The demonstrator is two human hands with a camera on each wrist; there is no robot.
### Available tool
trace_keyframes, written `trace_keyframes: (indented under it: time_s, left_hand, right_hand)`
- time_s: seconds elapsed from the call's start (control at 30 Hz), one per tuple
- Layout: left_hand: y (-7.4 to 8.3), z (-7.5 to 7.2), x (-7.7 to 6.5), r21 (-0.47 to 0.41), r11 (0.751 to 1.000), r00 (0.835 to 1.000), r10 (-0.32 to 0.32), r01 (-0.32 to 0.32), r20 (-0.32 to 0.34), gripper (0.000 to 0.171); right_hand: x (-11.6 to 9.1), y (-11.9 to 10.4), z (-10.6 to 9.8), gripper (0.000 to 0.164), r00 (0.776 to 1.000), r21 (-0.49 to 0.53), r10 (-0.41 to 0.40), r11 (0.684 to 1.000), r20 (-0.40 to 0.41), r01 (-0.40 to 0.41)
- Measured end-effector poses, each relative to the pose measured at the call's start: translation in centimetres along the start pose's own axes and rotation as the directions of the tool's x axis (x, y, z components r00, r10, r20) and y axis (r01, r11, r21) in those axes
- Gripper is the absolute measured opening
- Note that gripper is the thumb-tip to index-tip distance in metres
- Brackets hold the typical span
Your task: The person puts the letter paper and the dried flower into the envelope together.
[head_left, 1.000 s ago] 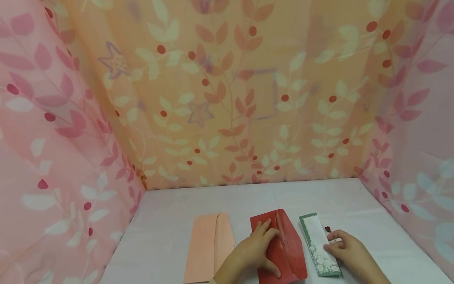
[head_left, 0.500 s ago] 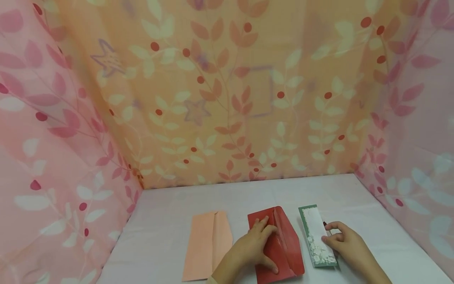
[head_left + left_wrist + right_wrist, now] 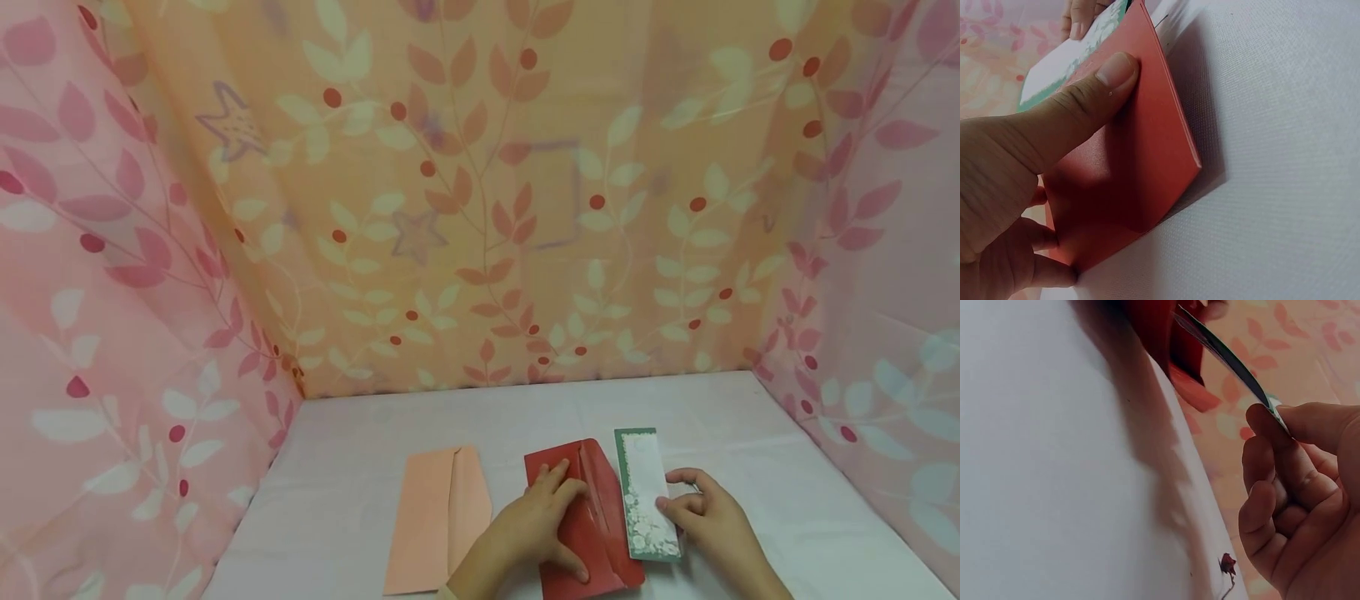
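Observation:
In the head view my left hand (image 3: pixel 528 525) holds a red envelope (image 3: pixel 602 533), whose flap lies open toward the right. Seen from the left wrist, the thumb (image 3: pixel 1100 87) presses on the envelope's face while the other fingers grip its far edge. My right hand (image 3: pixel 712 517) pinches a white card (image 3: pixel 647 492) with a green border and white flowers, between thumb and forefinger. The card is upright lengthwise and overlaps the envelope's flap in the head view. From the right wrist, the card appears edge-on and slightly bowed, its far end close to the envelope's mouth.
A peach envelope (image 3: pixel 427 525) lies on the white table (image 3: pixel 360 433), left of the red one. A small dried red rose (image 3: pixel 1227 564) lies below my right hand in the right wrist view. Flowered cloth (image 3: pixel 480 208) hangs along the back and both sides.
My right hand has carried the card leftward to the red envelope's flap, and the card has turned more upright. The rose has gone out of sight behind that hand. My left hand stays put.

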State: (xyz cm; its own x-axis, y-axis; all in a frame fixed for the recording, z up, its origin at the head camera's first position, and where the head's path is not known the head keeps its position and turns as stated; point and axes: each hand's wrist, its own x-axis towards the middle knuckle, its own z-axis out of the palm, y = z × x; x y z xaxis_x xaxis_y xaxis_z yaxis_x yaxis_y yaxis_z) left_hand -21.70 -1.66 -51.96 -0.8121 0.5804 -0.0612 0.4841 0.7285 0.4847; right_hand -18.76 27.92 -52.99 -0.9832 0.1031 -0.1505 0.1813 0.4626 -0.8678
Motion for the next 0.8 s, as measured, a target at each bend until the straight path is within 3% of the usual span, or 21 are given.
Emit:
trace_keyframes:
  time_s: [0.43, 0.8]
  left_hand:
    - [0.1, -0.1, -0.3, 0.004, 1.0, 1.0, 0.019, -0.019, 0.004, 0.094]
    - [0.0, 0.0, 0.0, 0.043, 0.998, 0.999, 0.035, -0.034, -0.017, 0.095]
  right_hand:
    - [0.0, 0.2, 2.3, 0.067, 0.999, 0.003, 0.035, 0.999, 0.011, -0.035]
    - [0.3, 0.2, 2.8, 0.063, 1.0, -0.044, -0.023, 0.999, 0.012, 0.023]
